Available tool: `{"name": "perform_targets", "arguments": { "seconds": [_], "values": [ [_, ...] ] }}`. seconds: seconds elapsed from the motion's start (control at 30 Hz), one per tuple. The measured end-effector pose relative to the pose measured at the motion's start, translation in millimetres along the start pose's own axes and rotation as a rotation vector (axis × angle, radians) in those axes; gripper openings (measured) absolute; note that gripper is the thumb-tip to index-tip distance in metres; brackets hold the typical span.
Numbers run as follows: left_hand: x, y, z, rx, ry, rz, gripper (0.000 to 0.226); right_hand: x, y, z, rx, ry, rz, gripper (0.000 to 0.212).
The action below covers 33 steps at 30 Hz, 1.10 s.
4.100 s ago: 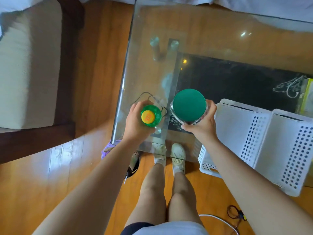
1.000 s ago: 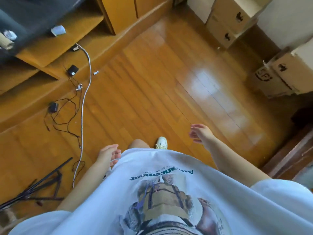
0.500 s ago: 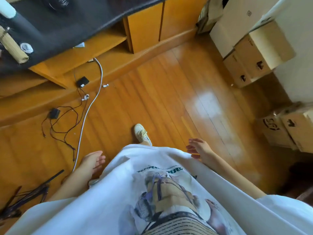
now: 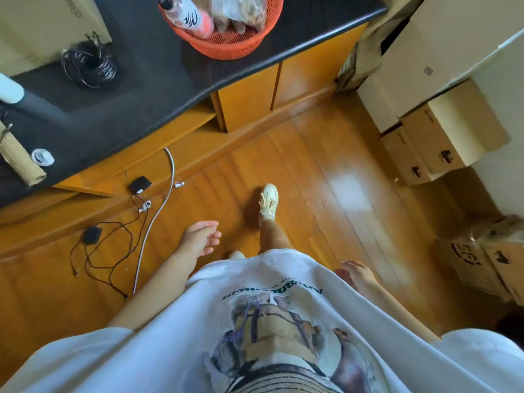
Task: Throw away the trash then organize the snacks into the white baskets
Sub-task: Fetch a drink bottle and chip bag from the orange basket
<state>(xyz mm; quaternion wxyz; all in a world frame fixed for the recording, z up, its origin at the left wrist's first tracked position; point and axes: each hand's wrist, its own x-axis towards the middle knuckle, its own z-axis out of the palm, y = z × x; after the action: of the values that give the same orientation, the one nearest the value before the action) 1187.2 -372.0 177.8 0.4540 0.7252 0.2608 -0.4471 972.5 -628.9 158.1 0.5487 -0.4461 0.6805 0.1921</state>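
Head view: left hand at centre frame, empty, fingers loosely spread. Right hand lower right beside the white T-shirt, empty and slack. Orange basket at top centre on the black countertop, holding a pink bottle and bagged snacks.

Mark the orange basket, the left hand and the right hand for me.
orange basket (image 4: 226, 48): head view, front mesh wall below the rim.
left hand (image 4: 198, 238): head view, middle of the open, empty palm.
right hand (image 4: 358, 275): head view, back of the hand beside the shirt.
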Motion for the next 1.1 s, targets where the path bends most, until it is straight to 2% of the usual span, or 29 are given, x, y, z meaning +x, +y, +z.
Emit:
{"name": "perform_targets", "arguments": {
  "seconds": [0.17,0.3,0.47,0.67,0.83,0.97,1.1],
  "values": [
    [24.9,59.1,7.4,0.010,0.064,-0.046,0.024,21.7,-100.7,10.9,-0.033,0.007,-0.015,0.026],
    [45.0,95.8,-1.9,-0.067,0.126,-0.087,0.026,25.3,-187.1,31.1,-0.156,-0.092,-0.103,0.025],
    [60.9,110.3,-21.7,-0.123,0.203,-0.070,0.029,20.9,-289.3,71.3,-0.270,-0.184,-0.246,0.018],
    [82.1,131.7,-32.4,-0.234,0.300,-0.185,0.016,22.2,-366.5,116.7,-0.296,-0.283,-0.321,0.010],
    [119.6,188.7,-38.8,-0.276,0.255,-0.223,0.017,30.2,-399.3,137.0,-0.280,-0.222,-0.316,0.014],
    [164.6,256.7,-36.8,-0.353,0.196,-0.135,0.028,37.6,-428.4,157.4,-0.271,-0.182,-0.352,0.019],
    [207.5,324.8,-28.8,-0.366,0.170,0.092,0.053,45.6,-480.3,195.4,-0.259,-0.178,-0.507,0.024]
  ]
}}
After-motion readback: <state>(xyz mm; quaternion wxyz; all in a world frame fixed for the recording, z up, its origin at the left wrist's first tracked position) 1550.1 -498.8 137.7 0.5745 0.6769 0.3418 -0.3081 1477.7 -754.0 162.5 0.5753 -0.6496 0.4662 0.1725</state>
